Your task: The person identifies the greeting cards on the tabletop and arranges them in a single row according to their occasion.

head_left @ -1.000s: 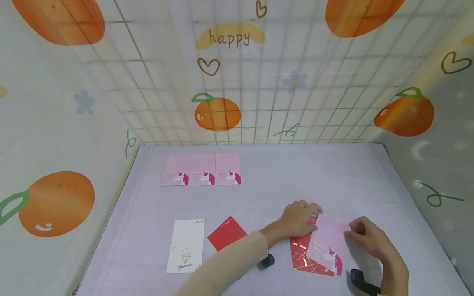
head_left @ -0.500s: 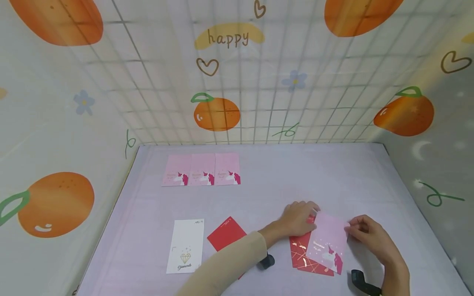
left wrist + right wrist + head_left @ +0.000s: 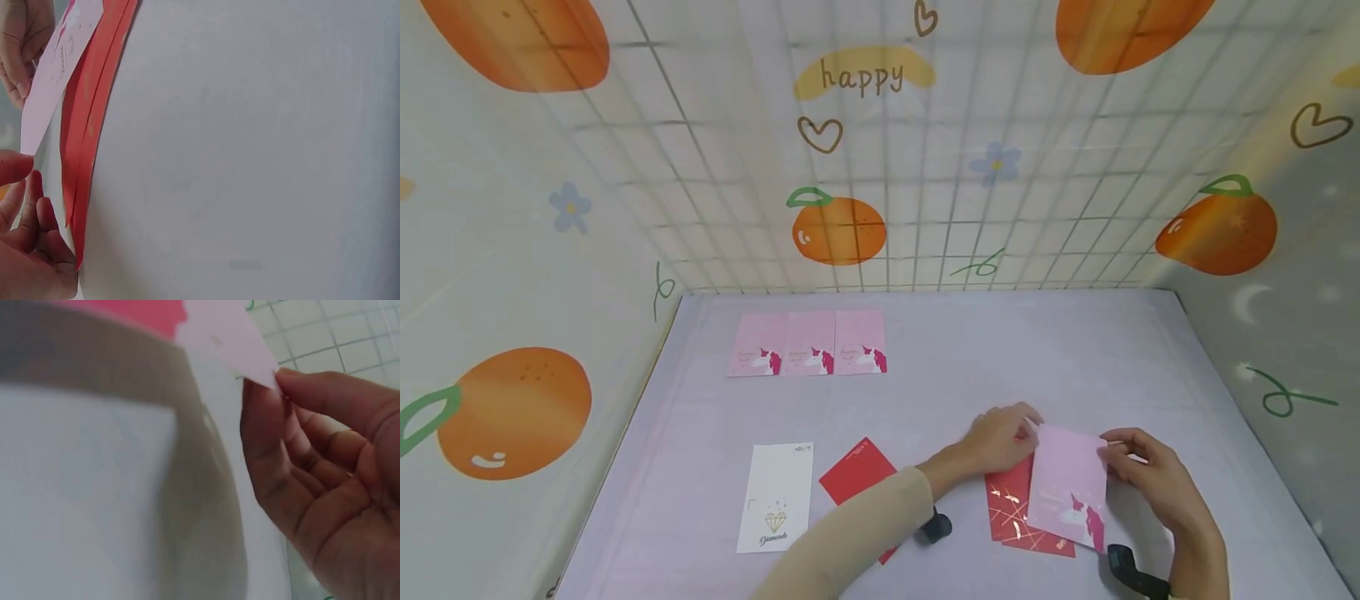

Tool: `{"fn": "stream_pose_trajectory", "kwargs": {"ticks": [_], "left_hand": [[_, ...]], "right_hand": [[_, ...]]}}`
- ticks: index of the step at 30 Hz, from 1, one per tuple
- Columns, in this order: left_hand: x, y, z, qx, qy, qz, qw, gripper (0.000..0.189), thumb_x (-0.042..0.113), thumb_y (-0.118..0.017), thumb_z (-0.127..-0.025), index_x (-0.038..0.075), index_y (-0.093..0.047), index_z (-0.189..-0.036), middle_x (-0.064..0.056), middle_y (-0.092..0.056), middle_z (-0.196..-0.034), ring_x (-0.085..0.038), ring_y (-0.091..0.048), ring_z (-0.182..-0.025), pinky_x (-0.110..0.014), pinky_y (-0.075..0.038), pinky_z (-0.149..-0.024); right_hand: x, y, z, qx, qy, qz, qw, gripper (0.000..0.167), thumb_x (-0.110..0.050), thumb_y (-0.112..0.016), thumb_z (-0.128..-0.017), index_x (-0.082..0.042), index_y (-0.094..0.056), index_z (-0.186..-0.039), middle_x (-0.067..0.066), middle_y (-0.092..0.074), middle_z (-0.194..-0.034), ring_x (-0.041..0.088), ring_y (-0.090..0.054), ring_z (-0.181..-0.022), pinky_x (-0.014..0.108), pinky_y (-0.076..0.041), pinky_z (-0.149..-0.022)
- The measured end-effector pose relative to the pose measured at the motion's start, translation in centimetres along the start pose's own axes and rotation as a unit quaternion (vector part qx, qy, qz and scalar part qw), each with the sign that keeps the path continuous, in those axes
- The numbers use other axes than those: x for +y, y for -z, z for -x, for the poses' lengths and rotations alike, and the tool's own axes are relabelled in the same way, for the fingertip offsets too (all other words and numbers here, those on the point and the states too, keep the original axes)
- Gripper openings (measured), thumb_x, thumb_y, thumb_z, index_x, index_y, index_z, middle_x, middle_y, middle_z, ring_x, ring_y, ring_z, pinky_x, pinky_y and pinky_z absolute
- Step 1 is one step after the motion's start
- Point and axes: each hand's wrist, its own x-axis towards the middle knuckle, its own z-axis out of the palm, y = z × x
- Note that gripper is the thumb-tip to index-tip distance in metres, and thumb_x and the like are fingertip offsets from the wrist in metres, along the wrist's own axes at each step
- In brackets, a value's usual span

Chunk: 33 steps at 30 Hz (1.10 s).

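A pink card with a white unicorn [image 3: 1066,479] is held by both hands, tilted above the red cards [image 3: 1011,504] with gold lines. My left hand [image 3: 1002,437] has thumb and finger at its upper left corner; in the left wrist view the thumb [image 3: 15,167] meets that corner. The pinch of my right hand [image 3: 1150,467] is on the upper right corner, also plain in the right wrist view, where thumb and index finger [image 3: 265,419] grip the pink card [image 3: 219,337]. The left hand's heel lies by the red cards' edge [image 3: 90,125].
Three matching pink cards [image 3: 809,343] lie in a row at the back left. A white card with a gold diamond [image 3: 775,500] and a red card [image 3: 857,471] lie at front left, the red one partly under the left sleeve [image 3: 865,533]. Printed cloth walls surround the table.
The pink card has risen slightly and turned more upright, shifting a little to the right off the red cards. Both hands moved up slightly with it.
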Motion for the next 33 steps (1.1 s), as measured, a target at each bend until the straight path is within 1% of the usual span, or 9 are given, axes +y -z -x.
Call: {"fn": "stream_pose_trajectory", "kwargs": {"ticks": [6,9,12,14,17,21,24,27,33], "left_hand": [[-0.3,0.9,0.0,-0.003,-0.001,0.065,0.9979,0.028,0.022,-0.066,-0.097,0.02,-0.061,-0.124,0.012,-0.066,-0.101,0.002,-0.06,-0.093,-0.012,-0.047,-0.074],[-0.5,1.6,0.1,0.002,-0.002,0.092,0.9957,0.028,0.02,-0.066,-0.097,0.018,-0.061,-0.125,0.009,-0.066,-0.103,0.001,-0.062,-0.095,-0.013,-0.048,-0.076],[-0.7,2.3,0.3,0.008,0.007,0.124,0.9923,0.027,0.02,-0.065,-0.098,0.018,-0.061,-0.124,0.008,-0.066,-0.104,-0.001,-0.063,-0.096,-0.016,-0.05,-0.077],[-0.9,2.8,0.5,0.01,0.02,0.15,0.9884,0.027,0.021,-0.065,-0.098,0.019,-0.061,-0.124,0.008,-0.065,-0.104,-0.002,-0.063,-0.097,-0.017,-0.051,-0.076],[-1.4,3.5,0.8,0.015,0.043,0.195,0.9797,0.026,0.022,-0.065,-0.098,0.02,-0.061,-0.124,0.008,-0.064,-0.103,-0.003,-0.064,-0.093,-0.019,-0.053,-0.072],[-2.3,4.4,1.5,0.024,0.067,0.237,0.9688,0.026,0.021,-0.066,-0.098,0.02,-0.061,-0.124,0.008,-0.062,-0.102,-0.003,-0.065,-0.084,-0.021,-0.054,-0.066],[-3.0,5.4,2.1,0.029,0.076,0.261,0.962,0.027,0.018,-0.067,-0.098,0.019,-0.062,-0.124,0.008,-0.062,-0.101,-0.006,-0.066,-0.078,-0.024,-0.056,-0.064],[-3.9,6.2,2.9,0.034,0.08,0.28,0.9559,0.027,0.016,-0.067,-0.098,0.018,-0.061,-0.124,0.006,-0.062,-0.102,-0.008,-0.067,-0.076,-0.026,-0.057,-0.064],[-5.8,7.7,4.8,0.054,0.087,0.301,0.9482,0.029,0.018,-0.066,-0.098,0.021,-0.06,-0.126,0.005,-0.061,-0.104,-0.01,-0.068,-0.082,-0.027,-0.058,-0.069]], "right_hand": [[-0.8,-0.4,-0.3,0.008,0.029,-0.015,0.9994,0.05,-0.039,-0.063,-0.099,-0.003,-0.053,-0.132,0.017,-0.058,-0.114,0.023,-0.064,-0.092,0.023,-0.055,-0.078],[-1.3,-0.7,-0.5,0.011,0.039,-0.023,0.9989,0.049,-0.039,-0.063,-0.098,-0.004,-0.054,-0.131,0.017,-0.056,-0.114,0.023,-0.064,-0.092,0.025,-0.056,-0.079],[-1.8,-1.1,-0.7,0.014,0.059,-0.035,0.9976,0.046,-0.036,-0.063,-0.099,-0.005,-0.054,-0.131,0.016,-0.056,-0.113,0.022,-0.064,-0.091,0.026,-0.057,-0.078],[-2.2,-1.4,-0.8,0.017,0.076,-0.045,0.996,0.044,-0.034,-0.064,-0.099,-0.004,-0.055,-0.13,0.016,-0.056,-0.112,0.022,-0.064,-0.09,0.027,-0.057,-0.077],[-2.9,-2.1,-1.0,0.02,0.097,-0.057,0.9935,0.042,-0.032,-0.064,-0.099,-0.003,-0.056,-0.128,0.016,-0.056,-0.11,0.023,-0.063,-0.09,0.028,-0.057,-0.077],[-3.9,-3.5,-1.4,0.023,0.098,-0.071,0.9924,0.043,-0.035,-0.065,-0.098,-0.005,-0.057,-0.127,0.015,-0.056,-0.112,0.025,-0.063,-0.093,0.028,-0.057,-0.079],[-4.6,-4.7,-1.6,0.023,0.094,-0.085,0.9917,0.043,-0.036,-0.066,-0.097,-0.006,-0.057,-0.127,0.015,-0.056,-0.112,0.026,-0.063,-0.094,0.029,-0.057,-0.079],[-5.3,-5.9,-1.8,0.019,0.1,-0.098,0.9899,0.042,-0.035,-0.067,-0.097,-0.007,-0.057,-0.126,0.016,-0.057,-0.111,0.027,-0.064,-0.093,0.032,-0.058,-0.078],[-7.1,-8.0,-2.0,-0.007,0.115,-0.127,0.9852,0.04,-0.033,-0.068,-0.096,-0.007,-0.057,-0.125,0.017,-0.059,-0.11,0.026,-0.069,-0.093,0.034,-0.058,-0.08]]}}
